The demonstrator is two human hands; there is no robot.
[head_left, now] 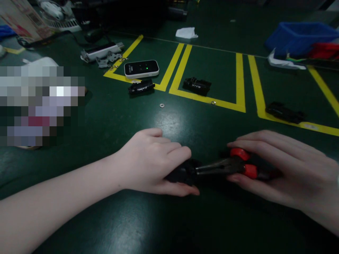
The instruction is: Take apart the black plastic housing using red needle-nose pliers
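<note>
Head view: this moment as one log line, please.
left hand: holds black part | right hand: holds red-handled pliers | plier tips: at black part

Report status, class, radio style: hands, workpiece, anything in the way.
Left hand gripping black part. Right hand holding red-handled pliers, tips at part's end. No obstruction seen at tips; washer lies beyond left hand.

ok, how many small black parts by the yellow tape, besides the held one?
3: left part beside the device, middle part inside a tape outline, right part over a tape corner.
</note>
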